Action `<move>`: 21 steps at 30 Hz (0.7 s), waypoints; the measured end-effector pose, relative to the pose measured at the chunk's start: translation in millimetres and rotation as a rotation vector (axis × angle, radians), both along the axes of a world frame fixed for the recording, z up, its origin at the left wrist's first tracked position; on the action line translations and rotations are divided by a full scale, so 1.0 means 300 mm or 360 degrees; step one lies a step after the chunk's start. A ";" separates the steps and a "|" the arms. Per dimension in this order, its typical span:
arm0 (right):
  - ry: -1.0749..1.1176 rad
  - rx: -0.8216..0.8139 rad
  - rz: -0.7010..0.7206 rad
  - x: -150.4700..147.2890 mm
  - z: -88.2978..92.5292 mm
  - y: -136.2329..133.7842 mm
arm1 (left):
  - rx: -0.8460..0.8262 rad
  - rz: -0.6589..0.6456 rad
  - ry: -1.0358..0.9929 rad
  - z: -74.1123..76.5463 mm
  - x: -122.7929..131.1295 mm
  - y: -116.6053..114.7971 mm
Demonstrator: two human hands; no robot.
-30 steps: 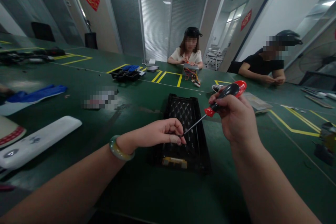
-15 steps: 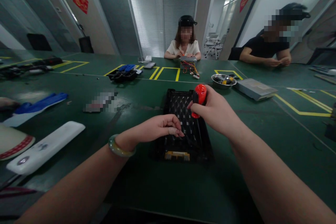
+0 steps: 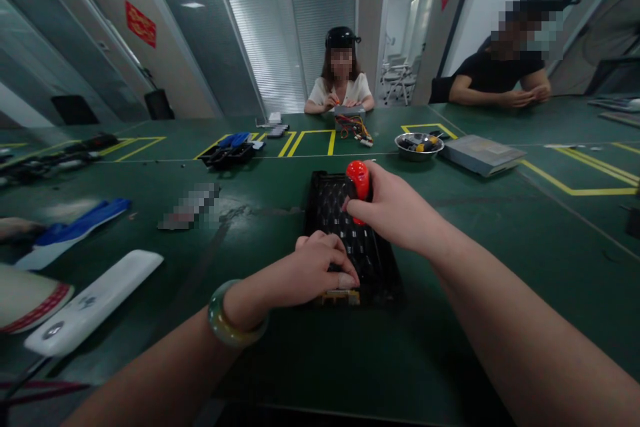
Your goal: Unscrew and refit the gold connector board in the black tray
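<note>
A black grille-topped case (image 3: 330, 203) lies on the green table in front of me. My right hand (image 3: 395, 210) is closed round a screwdriver with a red and black handle (image 3: 357, 183), held upright over the case; its shaft is hidden behind my hand. My left hand (image 3: 320, 270) rests with curled fingers on the near end of the case, by a yellow label strip (image 3: 340, 297). I cannot make out anything in those fingers. A pale green bangle (image 3: 227, 323) sits on my left wrist.
A white elongated cover (image 3: 95, 300) and blue gloves (image 3: 83, 223) lie to the left. A metal bowl (image 3: 417, 145) with small parts and a grey drive (image 3: 480, 153) sit behind the case. Two people work at the table's far side. Yellow tape lines mark the surface.
The screwdriver went from slanted, tip at my left fingers, to upright over the case. My left hand dropped onto the near end of the case. The view shifted slightly.
</note>
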State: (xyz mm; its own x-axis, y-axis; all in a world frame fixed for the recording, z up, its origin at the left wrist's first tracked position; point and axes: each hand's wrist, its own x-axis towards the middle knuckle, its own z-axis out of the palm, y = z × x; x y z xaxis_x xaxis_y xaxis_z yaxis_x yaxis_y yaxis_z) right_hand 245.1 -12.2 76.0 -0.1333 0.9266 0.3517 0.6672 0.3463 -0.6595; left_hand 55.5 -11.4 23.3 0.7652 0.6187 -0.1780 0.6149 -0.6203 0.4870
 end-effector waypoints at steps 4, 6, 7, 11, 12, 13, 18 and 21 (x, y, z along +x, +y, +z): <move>0.0006 0.0036 0.0029 0.004 -0.009 0.005 | 0.0023 0.0041 0.0031 -0.017 0.015 -0.006; 0.0010 0.0026 0.0034 0.003 -0.010 0.006 | 0.0039 0.0052 0.0030 -0.021 0.018 -0.005; 0.0013 0.0020 0.0032 0.003 -0.009 0.005 | 0.0045 0.0060 0.0032 -0.021 0.020 -0.005; 0.0023 0.0018 0.0028 0.005 -0.005 0.003 | 0.0053 0.0105 0.0049 -0.016 0.026 -0.011; 0.0021 0.0021 0.0026 0.006 -0.004 0.004 | 0.0053 0.0114 0.0052 -0.015 0.028 -0.013; 0.0017 0.0022 0.0024 0.007 -0.004 0.004 | 0.0056 0.0125 0.0054 -0.014 0.029 -0.016; -0.0004 0.0033 -0.0002 0.007 -0.011 0.010 | 0.0130 0.0162 0.0023 -0.015 0.033 -0.026; 0.0044 0.0066 -0.0035 0.005 -0.013 0.006 | 0.0185 0.0078 -0.0026 -0.009 0.025 -0.027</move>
State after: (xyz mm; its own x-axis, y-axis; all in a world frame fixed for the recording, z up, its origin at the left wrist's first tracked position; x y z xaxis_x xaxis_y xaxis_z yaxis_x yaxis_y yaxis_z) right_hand 246.6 -10.5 72.1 -0.1030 0.9138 0.3929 0.6567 0.3591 -0.6631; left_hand 63.2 -19.7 20.6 0.7357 0.6712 -0.0904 0.6383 -0.6426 0.4238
